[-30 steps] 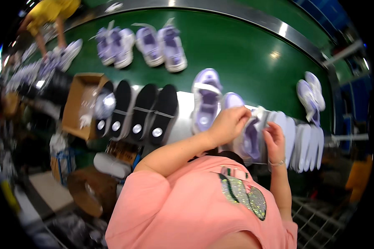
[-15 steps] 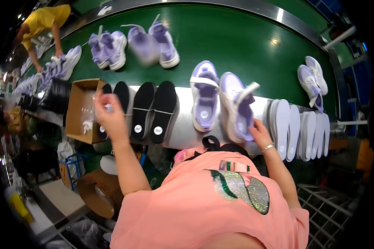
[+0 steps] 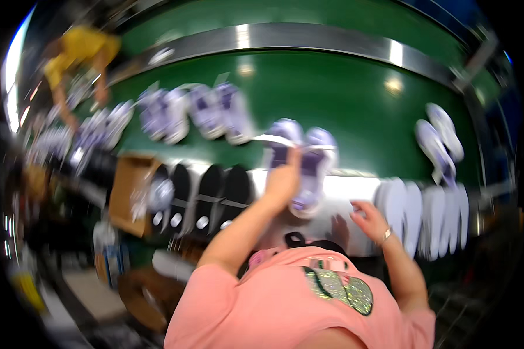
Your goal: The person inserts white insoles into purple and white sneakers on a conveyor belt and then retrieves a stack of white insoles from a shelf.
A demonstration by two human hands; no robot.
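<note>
Two lavender and white sneakers (image 3: 319,152) stand side by side in front of me, toes pointing away, where the green belt meets the metal ledge. My left hand (image 3: 282,183) reaches over the left sneaker (image 3: 286,127) and seems closed on it; blur and the hand itself hide its heel and the exact grip. To the right of the pair, my right hand (image 3: 369,221) hovers above the metal ledge (image 3: 349,189), fingers apart and holding nothing. Light insoles (image 3: 393,203) stand in a row just beyond that hand.
Black insoles (image 3: 206,192) in banded bundles lie left of the sneakers, next to an open cardboard box (image 3: 125,192) with clear plastic inside. More sneakers (image 3: 166,113) stand on the green belt (image 3: 361,93), another pair (image 3: 439,139) far right. A person in yellow (image 3: 84,49) handles shoes at far left.
My left hand has moved from beside the box to the left sneaker. My right hand has let go of the right sneaker, which now sits closer to the left one. The whole view has shifted.
</note>
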